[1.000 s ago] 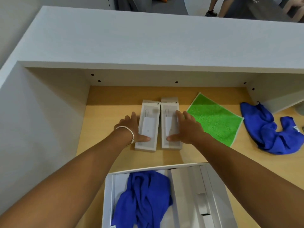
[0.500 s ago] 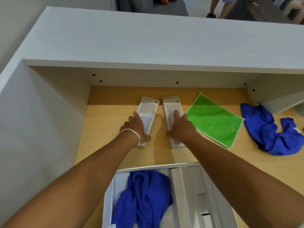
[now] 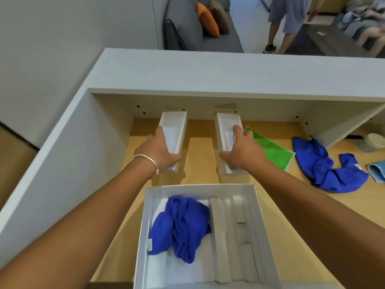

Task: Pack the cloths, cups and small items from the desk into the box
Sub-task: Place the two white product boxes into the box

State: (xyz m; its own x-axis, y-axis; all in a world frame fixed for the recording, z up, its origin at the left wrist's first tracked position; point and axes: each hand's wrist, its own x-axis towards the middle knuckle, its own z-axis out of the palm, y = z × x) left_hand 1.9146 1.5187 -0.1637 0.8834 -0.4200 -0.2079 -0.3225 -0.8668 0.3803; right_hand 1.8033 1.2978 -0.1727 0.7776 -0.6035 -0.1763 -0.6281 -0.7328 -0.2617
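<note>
My left hand grips a long white package lifted off the wooden desk. My right hand grips a second white package in the same way, a hand's width to the right. Both packages hang above the desk just beyond the open white box. Inside the box lies a crumpled blue cloth on the left, with white cardboard dividers on the right. A green cloth lies flat beside my right hand. Another blue cloth is bunched further right.
A grey shelf top overhangs the back of the desk, with a grey side wall on the left. A pale cup and a light blue item sit at the far right. A person stands beyond the desk.
Both hands have closed round the two white packages, lifted them off the desk and pulled them apart. My head has moved back, so the whole box now shows.
</note>
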